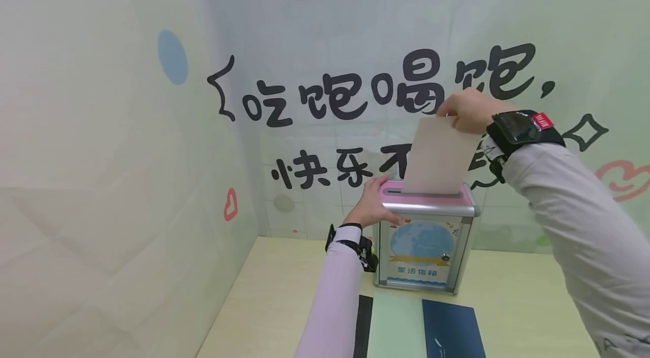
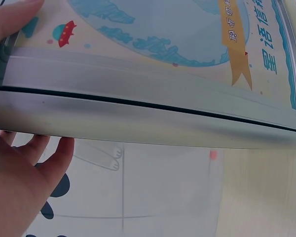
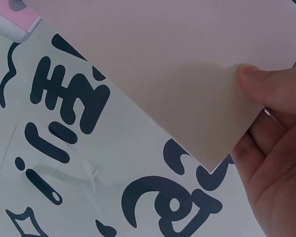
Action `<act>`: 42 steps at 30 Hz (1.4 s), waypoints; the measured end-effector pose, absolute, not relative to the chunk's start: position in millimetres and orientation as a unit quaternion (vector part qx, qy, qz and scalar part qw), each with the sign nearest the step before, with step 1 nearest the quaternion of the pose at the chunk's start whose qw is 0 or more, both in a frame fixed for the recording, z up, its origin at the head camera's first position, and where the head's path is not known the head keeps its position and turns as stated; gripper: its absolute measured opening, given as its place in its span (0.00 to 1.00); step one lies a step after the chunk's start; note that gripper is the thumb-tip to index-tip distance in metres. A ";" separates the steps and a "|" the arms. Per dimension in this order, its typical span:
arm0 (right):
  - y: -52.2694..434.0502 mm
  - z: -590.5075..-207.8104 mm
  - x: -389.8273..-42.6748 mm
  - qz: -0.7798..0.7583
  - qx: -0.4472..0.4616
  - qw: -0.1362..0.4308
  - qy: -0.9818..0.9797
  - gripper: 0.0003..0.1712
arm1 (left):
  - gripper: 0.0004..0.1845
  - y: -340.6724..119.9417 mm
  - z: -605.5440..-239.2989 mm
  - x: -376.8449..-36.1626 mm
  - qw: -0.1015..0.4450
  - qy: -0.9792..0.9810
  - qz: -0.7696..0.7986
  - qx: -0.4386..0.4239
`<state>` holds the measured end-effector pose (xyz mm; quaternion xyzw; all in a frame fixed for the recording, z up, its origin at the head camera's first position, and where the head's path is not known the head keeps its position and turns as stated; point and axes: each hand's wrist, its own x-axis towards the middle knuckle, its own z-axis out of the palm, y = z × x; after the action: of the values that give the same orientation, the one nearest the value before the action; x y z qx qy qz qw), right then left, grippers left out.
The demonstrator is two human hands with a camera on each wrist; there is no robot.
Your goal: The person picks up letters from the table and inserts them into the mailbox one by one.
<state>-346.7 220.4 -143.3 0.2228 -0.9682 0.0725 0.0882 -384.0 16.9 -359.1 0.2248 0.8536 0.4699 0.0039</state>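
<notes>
The pale card (image 1: 440, 155) stands nearly upright with its lower edge in the slot of the pink lid (image 1: 424, 195) of the box (image 1: 425, 245); how far it has gone in cannot be told, since the slot hides that edge. It is a flat, matte, stiff-looking rectangle, faintly pinkish. The right hand (image 1: 469, 111) pinches its top corner — in the right wrist view the thumb (image 3: 274, 89) presses on the near face while the other fingers lie behind the sheet, mostly hidden.

The box is a small square case with brushed metal corner posts and a glossy front panel printed with a blue globe, a yellow ribbon and blue characters; a small lock sits low on the panel. The left hand (image 1: 372, 206) grips its upper left corner, thumb on the front and fingers curled round the side. The left wrist view shows only a blurred metal edge and fingertips (image 2: 59, 153) behind it.

In front of the box, on the pale wooden table (image 1: 518, 313), lie 3 flat sheets side by side, cut off by the frame's bottom edge: a black strip (image 1: 363, 327), a light green sheet (image 1: 396, 327) and a dark blue folder (image 1: 452, 330). Behind stands a wall (image 1: 152, 177) with bold black lettering — partly covered by card and arm.
</notes>
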 end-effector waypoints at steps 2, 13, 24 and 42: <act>219.0 -146.3 -346.8 0.073 0.228 0.090 -0.967 0.21 | 0.58 17.1 -360.2 -385.7 0.006 0.855 0.468 0.224; 216.4 -170.0 -355.2 0.067 0.262 0.104 -0.957 0.21 | 0.59 17.6 -359.3 -384.7 0.008 0.860 0.459 0.221; 214.1 -188.7 -359.8 0.073 0.263 0.093 -0.957 0.20 | 0.59 18.8 -358.9 -384.6 0.003 0.861 0.459 0.219; 210.1 -222.7 -366.4 0.094 0.260 0.039 -0.960 0.19 | 0.58 16.3 -358.0 -383.5 -0.004 0.849 0.478 0.227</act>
<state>-366.4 210.1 -222.7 0.2597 -0.9603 0.0942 0.0388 -383.5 16.3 -358.0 0.2266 0.8487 0.4778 -0.0035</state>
